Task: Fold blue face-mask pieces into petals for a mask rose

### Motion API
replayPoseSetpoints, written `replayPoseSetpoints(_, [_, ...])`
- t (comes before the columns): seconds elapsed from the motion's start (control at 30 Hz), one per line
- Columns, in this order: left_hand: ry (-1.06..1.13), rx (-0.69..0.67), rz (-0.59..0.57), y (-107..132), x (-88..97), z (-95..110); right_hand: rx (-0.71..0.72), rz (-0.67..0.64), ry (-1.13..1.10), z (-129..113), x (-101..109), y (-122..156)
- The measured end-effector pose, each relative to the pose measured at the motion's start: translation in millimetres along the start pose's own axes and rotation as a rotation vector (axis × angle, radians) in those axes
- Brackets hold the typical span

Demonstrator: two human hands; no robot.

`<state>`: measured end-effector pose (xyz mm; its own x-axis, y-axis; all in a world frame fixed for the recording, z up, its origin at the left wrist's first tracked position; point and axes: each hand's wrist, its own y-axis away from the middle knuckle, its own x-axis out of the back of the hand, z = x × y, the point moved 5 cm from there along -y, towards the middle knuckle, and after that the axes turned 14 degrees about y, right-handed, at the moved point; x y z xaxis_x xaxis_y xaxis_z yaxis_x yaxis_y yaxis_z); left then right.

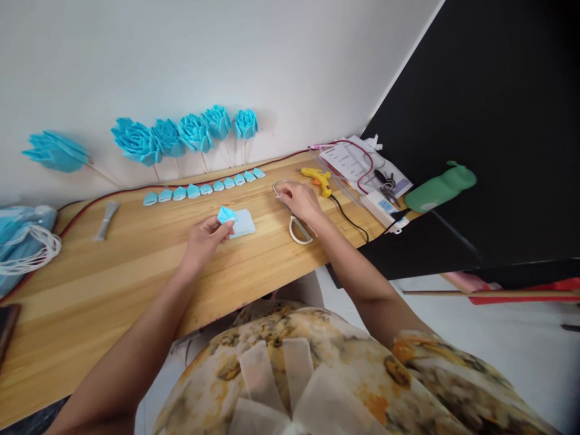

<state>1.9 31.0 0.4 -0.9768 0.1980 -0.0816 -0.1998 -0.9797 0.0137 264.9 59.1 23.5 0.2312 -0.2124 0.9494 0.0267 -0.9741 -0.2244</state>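
Observation:
Between the thumb and fingers of my left hand is a small folded blue petal, its material like thin cloth or paper. Just right of it lies a stack of pale blue squares, flat on the table. My right hand is closed, fingertips curled down at a thin grey loop; what they grip is mostly hidden. Below that hand a white loop, like a scissor handle, rests on the wood. Behind both hands runs a row of several folded blue petals.
Several blue flowers on sticks lean against the wall. A yellow glue gun with a black cord lies right, near a power strip, papers and a green bottle. Ties and a blue bag are left.

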Motion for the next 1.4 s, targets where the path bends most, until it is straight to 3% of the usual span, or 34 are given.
replayPoseSetpoints(0.1, [-0.01, 0.009, 0.0, -1, -0.7, -2, -0.026, -0.059, 0.157, 1, -11, 4])
replayPoseSetpoints(0.27, [-0.012, 0.017, 0.0, 0, -1.2, -2, -0.042, -0.026, 0.258, -7, -21, 4])
replayPoseSetpoints(0.77, [0.014, 0.034, -0.043, 1, -1.9, -1, -0.103, -0.001, 0.146, 4, -30, 0])
replayPoseSetpoints(0.9, [0.025, 0.03, -0.045, 1, -0.9, -4, -0.115, 0.022, 0.012, 11, -33, -3])
replayPoseSetpoints(1.17, [0.042, 0.034, -0.046, 2, -4.1, 0, -0.177, 0.12, -0.527, 26, -35, -6])
replayPoseSetpoints(1.4, [0.047, 0.035, -0.048, 3, -4.4, 1, -0.18, 0.155, -0.698, 27, -34, -5])
